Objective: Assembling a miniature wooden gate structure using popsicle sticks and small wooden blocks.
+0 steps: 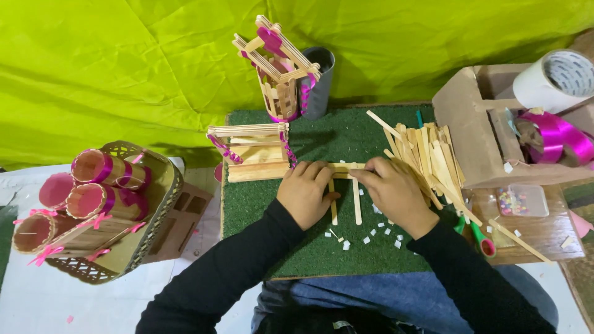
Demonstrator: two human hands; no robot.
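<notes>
On a green turf-like mat (309,247), a small frame of wooden craft sticks (357,204) lies flat: two upright sticks under a crosswise stick. My left hand (304,190) presses down on the frame's left side, fingers curled over the crosswise stick. My right hand (393,190) rests on the frame's right end, fingertips pinching the crosswise stick. Just right of that hand lies a loose pile of craft sticks (427,158). Small white paper bits (377,232) are scattered below the frame.
A stick bench with pink ribbon (253,151) and a tall stick holder (281,74) stand at the mat's back. A basket (158,204) of pink-trimmed stick cups sits left. Right: a cardboard box (470,136), tape roll (554,77), pink ribbon spool (557,139), bead box (523,201), green-handled scissors (479,238).
</notes>
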